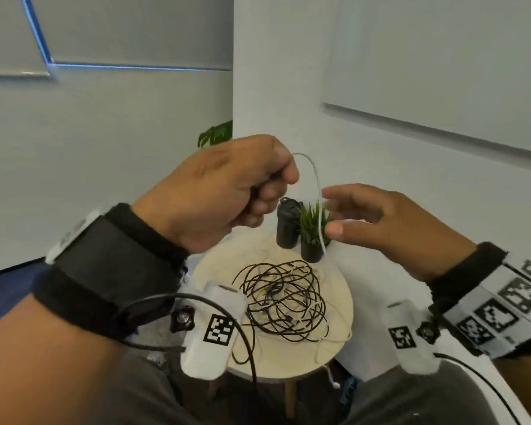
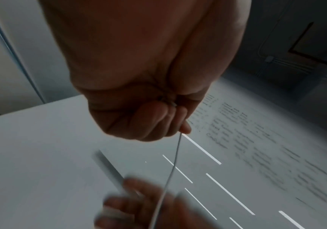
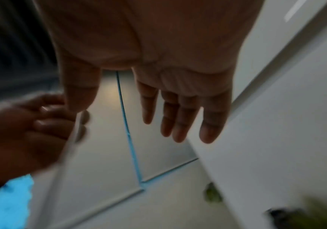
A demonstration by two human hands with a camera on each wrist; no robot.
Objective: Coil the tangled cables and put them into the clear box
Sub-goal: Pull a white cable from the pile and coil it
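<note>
My left hand (image 1: 267, 185) is raised above the round table and grips the end of a thin white cable (image 1: 316, 191) in a fist. The cable arcs out of the fist and drops down to the tangle of black and white cables (image 1: 284, 297) on the table. The left wrist view has the same cable (image 2: 175, 156) running from the clenched fingers (image 2: 158, 119). My right hand (image 1: 331, 216) hovers just right of the hanging cable, thumb and fingers spread with the cable passing between them, not closed on it. In the right wrist view its fingers (image 3: 178, 117) are straight. No clear box shows.
The small round pale table (image 1: 341, 302) stands against a white wall. At its back are a dark cylinder (image 1: 287, 223) and a potted grass plant (image 1: 313, 234). My knees are just below the table's near edge.
</note>
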